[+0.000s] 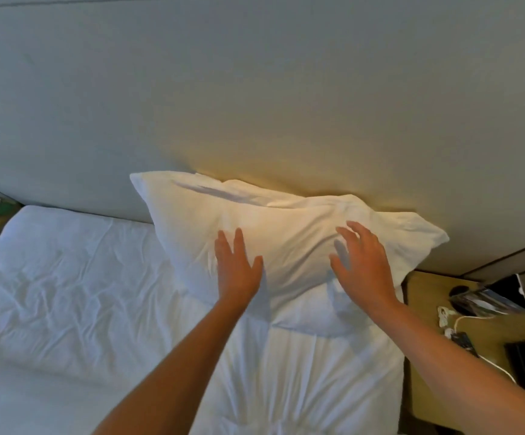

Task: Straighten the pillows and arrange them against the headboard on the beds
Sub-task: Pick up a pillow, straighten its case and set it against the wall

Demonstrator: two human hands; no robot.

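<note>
Pillow (286, 233) is propped up leaning on the padded headboard (254, 89), toward the right side of the bed, bottom edge sitting on the rumpled white duvet (66, 293). Left hand (237, 271) is flat on its lower front, fingers straight, not grabbing anything. Right hand (363, 268) is spread wide at the pillow's right half, fingers loosely curved; can't tell if it's touching. Further right there's a wooden nightstand (427, 324) with white cables (452, 321).
</note>
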